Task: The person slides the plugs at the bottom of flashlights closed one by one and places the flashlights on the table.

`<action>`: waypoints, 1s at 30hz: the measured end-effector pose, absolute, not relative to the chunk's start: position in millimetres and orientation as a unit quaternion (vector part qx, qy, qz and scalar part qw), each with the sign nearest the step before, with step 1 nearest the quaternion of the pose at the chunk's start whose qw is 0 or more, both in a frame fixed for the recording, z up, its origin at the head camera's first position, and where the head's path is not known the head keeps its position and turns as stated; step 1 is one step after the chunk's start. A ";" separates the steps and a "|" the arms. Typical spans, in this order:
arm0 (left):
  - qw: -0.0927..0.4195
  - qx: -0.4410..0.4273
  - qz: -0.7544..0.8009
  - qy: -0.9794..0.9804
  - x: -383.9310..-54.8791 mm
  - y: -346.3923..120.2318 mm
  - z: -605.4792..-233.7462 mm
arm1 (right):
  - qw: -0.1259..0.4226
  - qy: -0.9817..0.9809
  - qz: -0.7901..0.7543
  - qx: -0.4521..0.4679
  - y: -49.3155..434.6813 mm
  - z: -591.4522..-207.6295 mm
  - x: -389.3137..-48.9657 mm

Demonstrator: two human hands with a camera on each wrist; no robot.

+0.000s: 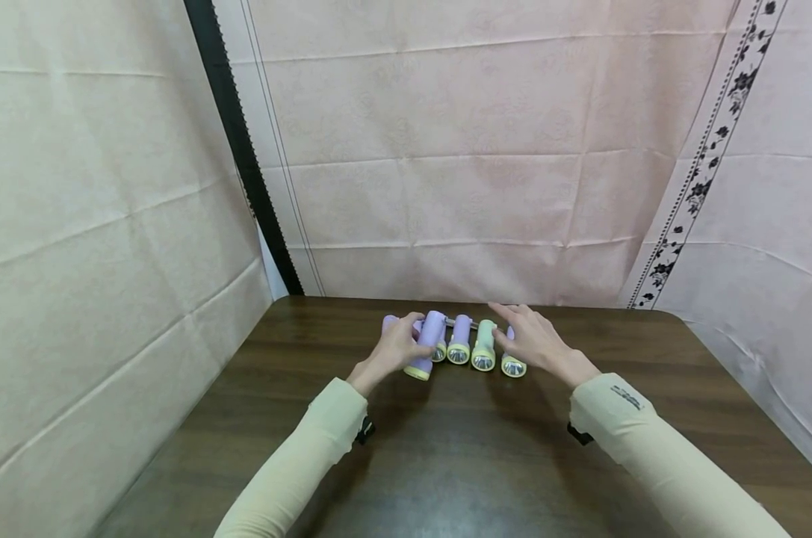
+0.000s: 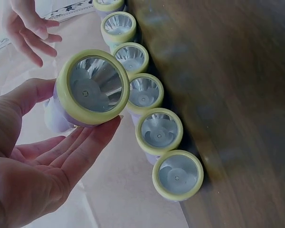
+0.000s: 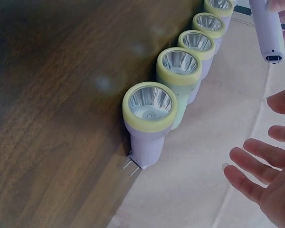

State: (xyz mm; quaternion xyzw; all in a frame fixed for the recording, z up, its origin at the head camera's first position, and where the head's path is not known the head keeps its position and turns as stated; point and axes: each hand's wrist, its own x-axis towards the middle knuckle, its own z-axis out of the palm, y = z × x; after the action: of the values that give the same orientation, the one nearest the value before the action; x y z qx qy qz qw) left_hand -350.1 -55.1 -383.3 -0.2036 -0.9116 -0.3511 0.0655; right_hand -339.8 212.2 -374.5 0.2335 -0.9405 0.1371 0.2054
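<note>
My left hand (image 1: 397,345) grips a lilac flashlight (image 1: 432,332) with a pale yellow head, raised above the table. In the left wrist view its lens end (image 2: 95,90) faces the camera, between thumb and fingers. Two plug prongs stick out of its tail in the right wrist view. Behind it, several flashlights lie side by side in a row, lenses toward me. Most are lilac; one is a mint green flashlight (image 1: 484,344). My right hand (image 1: 536,342), fingers spread and holding nothing, hovers by the rightmost lilac flashlight (image 3: 148,145), whose prongs (image 3: 134,169) are out.
The row lies near the far edge of a dark brown wooden table (image 1: 439,463). Light cloth (image 1: 459,164) hangs behind the table and at both sides. A black strip (image 1: 244,149) runs down the cloth at the left.
</note>
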 end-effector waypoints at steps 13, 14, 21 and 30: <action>0.072 -0.212 -0.319 -0.921 -348.5 -47.2 -384.3 | 0.201 -0.939 0.138 0.244 205.3 -378.0 -338.8; 0.074 -0.213 -0.318 -0.921 -348.3 -46.8 -384.1 | 0.201 -0.938 0.138 0.245 204.5 -377.8 -338.6; 0.085 -0.228 -0.308 -0.920 -349.3 -43.9 -386.0 | 0.178 -0.939 0.153 0.251 200.3 -374.9 -337.4; 0.087 -0.243 -0.302 -0.918 -347.8 -40.0 -385.6 | 0.153 -0.942 0.159 0.253 194.0 -375.5 -337.9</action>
State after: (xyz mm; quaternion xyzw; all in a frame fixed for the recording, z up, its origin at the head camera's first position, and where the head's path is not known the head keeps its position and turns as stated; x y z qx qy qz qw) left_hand -347.8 -40.0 -385.6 -0.2430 -0.9178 -0.3017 0.0868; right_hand -337.9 194.0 -375.5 0.2533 -0.9420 0.1586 0.1530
